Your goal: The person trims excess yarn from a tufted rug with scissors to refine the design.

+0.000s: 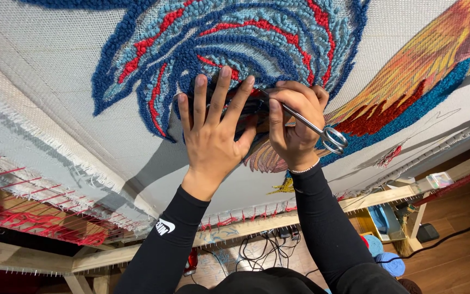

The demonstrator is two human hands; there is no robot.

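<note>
Two hands | right hand (295, 128) fingers grasping scissors (305, 122), tips up-left, handles down-right | left hand (216, 122) flat, released, on tufted rug (235, 38)

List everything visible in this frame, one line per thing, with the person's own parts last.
tufting cloth: one, off-white, stretched on the frame, fills the upper view
tufted yarn design: one, blue, light blue and red, upper centre
printed pattern: one, orange and red, upper right
scissors: one pair, silver, in the right hand
wooden frame: one, pale wood, below the cloth
yarn balls: two, blue, lower right floor
cables: several, black, under the frame
left hand: flat on the tufts
right hand: gripping the scissors
</note>
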